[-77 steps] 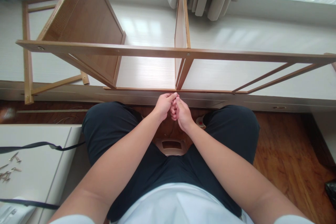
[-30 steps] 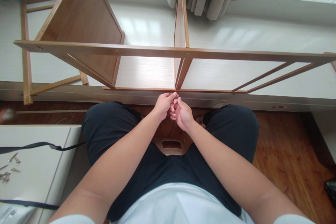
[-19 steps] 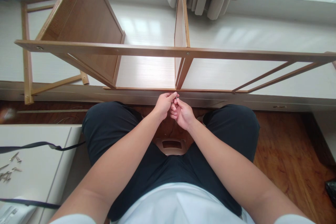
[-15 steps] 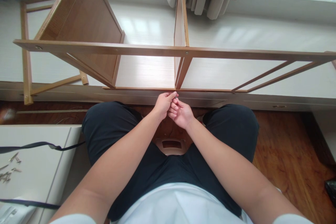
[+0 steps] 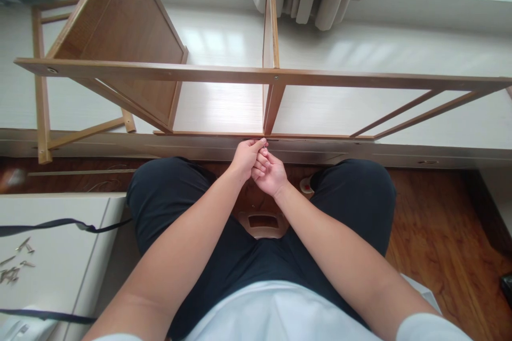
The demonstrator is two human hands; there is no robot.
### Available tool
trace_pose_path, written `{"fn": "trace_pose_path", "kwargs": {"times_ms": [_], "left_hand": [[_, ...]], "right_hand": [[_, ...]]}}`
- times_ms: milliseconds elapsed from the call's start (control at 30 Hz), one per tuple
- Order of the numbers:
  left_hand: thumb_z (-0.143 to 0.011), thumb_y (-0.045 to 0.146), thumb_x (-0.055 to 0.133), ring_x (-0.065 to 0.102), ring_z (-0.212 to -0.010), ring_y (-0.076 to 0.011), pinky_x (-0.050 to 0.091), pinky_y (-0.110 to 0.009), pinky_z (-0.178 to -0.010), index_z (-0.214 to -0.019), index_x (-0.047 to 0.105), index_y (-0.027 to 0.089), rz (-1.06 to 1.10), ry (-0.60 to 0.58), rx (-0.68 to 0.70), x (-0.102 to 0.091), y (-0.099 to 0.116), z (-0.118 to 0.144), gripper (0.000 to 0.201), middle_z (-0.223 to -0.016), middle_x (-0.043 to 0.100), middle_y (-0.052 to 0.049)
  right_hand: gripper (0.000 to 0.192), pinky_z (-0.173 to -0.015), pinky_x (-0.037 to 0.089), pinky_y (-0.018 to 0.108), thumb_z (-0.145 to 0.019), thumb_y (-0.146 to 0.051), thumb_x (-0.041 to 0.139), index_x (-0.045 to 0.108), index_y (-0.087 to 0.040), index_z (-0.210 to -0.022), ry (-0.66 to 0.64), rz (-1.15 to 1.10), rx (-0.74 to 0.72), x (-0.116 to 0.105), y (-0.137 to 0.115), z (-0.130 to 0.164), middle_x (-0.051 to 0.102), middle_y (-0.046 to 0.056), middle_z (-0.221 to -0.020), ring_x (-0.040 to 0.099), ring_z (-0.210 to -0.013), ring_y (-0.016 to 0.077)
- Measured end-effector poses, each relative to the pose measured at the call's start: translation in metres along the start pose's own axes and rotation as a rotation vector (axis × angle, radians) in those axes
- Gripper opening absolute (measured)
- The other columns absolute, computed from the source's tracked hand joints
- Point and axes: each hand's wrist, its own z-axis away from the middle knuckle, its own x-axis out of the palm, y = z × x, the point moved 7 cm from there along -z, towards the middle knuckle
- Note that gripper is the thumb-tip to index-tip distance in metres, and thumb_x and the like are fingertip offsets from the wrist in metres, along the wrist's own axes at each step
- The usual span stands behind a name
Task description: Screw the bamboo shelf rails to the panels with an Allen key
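The left hand (image 5: 245, 159) and right hand (image 5: 272, 172) touch, both curled; whether they pinch anything, I cannot tell. Just beyond, a long brown wooden frame (image 5: 224, 73) rests on a white ledge (image 5: 344, 50), probably stiff and fairly light, best held by its rails (image 5: 360, 79).

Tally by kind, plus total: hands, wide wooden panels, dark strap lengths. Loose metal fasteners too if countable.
Hands: 2 (left hand, right hand)
Wide wooden panels: 2 (left panel, middle panel)
Dark strap lengths: 2 (upper strap, lower strap)
Total: 6
Metal fasteners overlap; not countable.
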Motion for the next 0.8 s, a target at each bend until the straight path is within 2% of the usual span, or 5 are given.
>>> {"fn": "trace_pose_path", "kwargs": {"times_ms": [233, 467, 667, 800], "left_hand": [[-0.089, 0.035, 0.066, 0.05, -0.032, -0.009, 0.035, -0.016, -0.03, -0.095, 0.069, 0.011, -0.003, 0.015, -0.008, -0.002, 0.001, 0.001, 0.025, -0.053, 0.058, 0.002], [-0.089, 0.037, 0.065, 0.044, -0.03, -0.007, 0.033, -0.015, -0.029, -0.092, 0.069, 0.012, -0.012, 0.007, -0.006, -0.002, -0.001, 0.001, 0.026, -0.05, 0.052, 0.005], [-0.086, 0.039, 0.068, 0.043, -0.032, -0.0048, 0.03, -0.014, -0.03, -0.088, 0.068, 0.013, -0.015, 0.001, 0.054, -0.003, -0.001, 0.005, 0.026, -0.053, 0.051, 0.006], [-0.083, 0.048, 0.069, 0.041, -0.03, -0.0075, 0.028, -0.017, -0.029, -0.093, 0.069, 0.014, -0.016, -0.086, 0.128, 0.002, 0.004, 0.017, 0.036, -0.05, 0.047, 0.007]], "right_hand": [[0.024, -0.037, 0.028, 0.015, -0.106, -0.022, 0.035, 0.04, -0.022, -0.082, 0.007, 0.006, -0.015, 0.005, 0.001, 0.001, 0.031, -0.008, -0.055, 0.026, -0.042, 0.0095], [0.022, -0.035, 0.025, 0.016, -0.104, -0.025, 0.035, 0.038, -0.023, -0.082, 0.042, 0.111, -0.052, 0.002, 0.001, 0.0, 0.033, -0.008, -0.056, 0.026, -0.041, 0.0093], [0.021, -0.035, 0.022, 0.017, -0.096, -0.034, 0.047, 0.038, -0.023, -0.081, 0.088, 0.344, -0.115, 0.0, 0.002, 0.004, 0.032, -0.009, -0.055, 0.025, -0.041, 0.0089], [0.032, -0.036, 0.023, 0.02, -0.093, -0.048, 0.05, 0.038, -0.023, -0.076, 0.132, 0.597, -0.285, 0.01, -0.007, 0.019, 0.037, -0.009, -0.052, 0.029, -0.04, 0.0088]]}}
